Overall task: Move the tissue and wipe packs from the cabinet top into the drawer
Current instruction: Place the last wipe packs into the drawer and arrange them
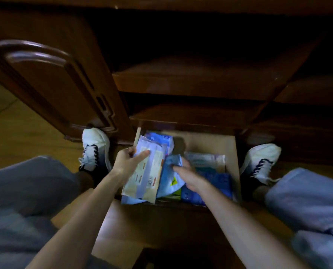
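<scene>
Wipe packs and tissue packs lie inside the open drawer (210, 140), which is pulled out at the base of a dark wooden cabinet (191, 82).

Left hand (127, 161): thumb and fingers are curled round the upper left edge of a long pale wipe pack (144, 171), with the forefinger laid straight across its printed face. This pack stands tilted, its far end toward the cabinet and its near end over the drawer's front edge. Just beyond the fingertips of this hand, a blue-and-white pack (159, 138) lies at the back left of the drawer.

Right hand (187, 172): the fingers are curled onto a light blue pack (171, 171) immediately to its left (the grip itself is blurred, so whether it pinches or merely presses cannot be told). That pack touches the pale wipe pack held by the other hand. Under the right wrist lies a dark blue pack (216, 187); beyond the knuckles, toward the cabinet, lies a white pack (206, 159). A green-edged item shows below the light blue pack, too blurred to identify.

An open cabinet door (51, 84) stands beyond and outboard of the left hand. A white sneaker (94, 148) sits just outboard of the left hand and another white sneaker (260, 160) well outboard of the right hand; the person's legs in grey trousers flank both forearms.
</scene>
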Action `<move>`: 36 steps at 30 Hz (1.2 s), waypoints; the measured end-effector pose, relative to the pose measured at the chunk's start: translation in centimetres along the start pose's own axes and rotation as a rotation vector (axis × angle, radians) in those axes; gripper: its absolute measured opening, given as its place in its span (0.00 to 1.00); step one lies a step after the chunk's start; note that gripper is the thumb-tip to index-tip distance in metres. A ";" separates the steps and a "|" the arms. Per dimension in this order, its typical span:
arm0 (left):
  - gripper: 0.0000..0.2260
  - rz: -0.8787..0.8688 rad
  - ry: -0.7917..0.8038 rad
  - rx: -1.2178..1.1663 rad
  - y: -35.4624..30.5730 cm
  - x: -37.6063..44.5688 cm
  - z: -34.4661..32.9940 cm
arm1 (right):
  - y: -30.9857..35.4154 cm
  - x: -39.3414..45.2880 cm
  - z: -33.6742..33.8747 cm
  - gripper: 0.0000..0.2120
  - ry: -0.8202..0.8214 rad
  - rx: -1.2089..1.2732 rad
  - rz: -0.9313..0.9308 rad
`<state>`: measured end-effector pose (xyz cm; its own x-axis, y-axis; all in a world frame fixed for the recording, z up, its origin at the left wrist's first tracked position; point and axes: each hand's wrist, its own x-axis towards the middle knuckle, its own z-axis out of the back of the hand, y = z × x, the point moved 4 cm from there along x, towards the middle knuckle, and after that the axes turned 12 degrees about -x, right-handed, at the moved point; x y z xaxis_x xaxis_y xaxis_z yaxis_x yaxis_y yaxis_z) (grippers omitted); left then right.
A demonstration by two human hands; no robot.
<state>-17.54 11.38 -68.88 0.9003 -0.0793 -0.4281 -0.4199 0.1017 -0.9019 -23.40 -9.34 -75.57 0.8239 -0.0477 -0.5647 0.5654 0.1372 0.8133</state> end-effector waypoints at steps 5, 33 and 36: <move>0.21 0.007 0.166 0.274 3.6 2.4 -1.7 | -0.3 1.8 3.7 0.14 0.031 -0.331 0.018; 0.16 0.159 0.165 -0.314 3.2 2.2 -1.1 | 3.6 4.1 14.4 0.14 -0.186 -0.780 0.147; 0.15 0.153 0.092 -0.447 3.1 2.0 -1.1 | 5.1 1.3 14.0 0.09 -0.194 -0.367 0.147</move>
<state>-17.21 10.48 -72.59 0.8188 -0.1864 -0.5430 -0.5733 -0.3156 -0.7561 -18.93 -22.54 -70.20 0.9063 -0.1817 -0.3816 0.4195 0.4970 0.7596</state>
